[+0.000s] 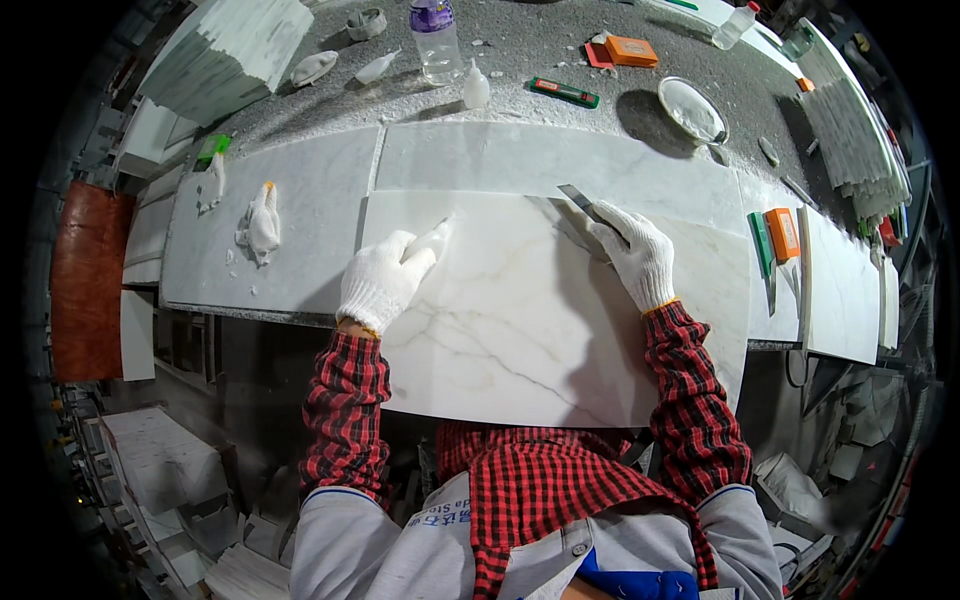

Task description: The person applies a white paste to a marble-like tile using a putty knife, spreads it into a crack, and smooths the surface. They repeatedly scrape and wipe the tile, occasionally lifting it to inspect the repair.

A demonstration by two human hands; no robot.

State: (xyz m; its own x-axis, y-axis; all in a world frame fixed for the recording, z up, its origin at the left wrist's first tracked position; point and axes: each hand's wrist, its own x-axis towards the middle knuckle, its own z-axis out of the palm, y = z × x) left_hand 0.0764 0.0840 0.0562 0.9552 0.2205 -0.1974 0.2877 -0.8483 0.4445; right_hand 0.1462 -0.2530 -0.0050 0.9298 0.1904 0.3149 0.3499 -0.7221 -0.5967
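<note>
Nearest, a red-and-black checked apron (pixel 525 495); just beyond, a pale veined slab (pixel 490 340), lying flat, near edge toward the wearer. Left gloved hand (pixel 385 275) at slab's left side, fingers curled; cannot tell whether they grip anything. Right gloved hand (pixel 636 255) over far right part, fingers closed on a flat grey blade (pixel 577 200). Farther, on grey worktop (pixel 520 50): white dropper bottle (pixel 476 90), green cutter (pixel 564 92), then orange box (pixel 632 51).

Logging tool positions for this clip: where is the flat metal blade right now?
In the head view, the blade is right of centre, in the gloved right hand, its tip by the far edge of the marble slab.
</note>
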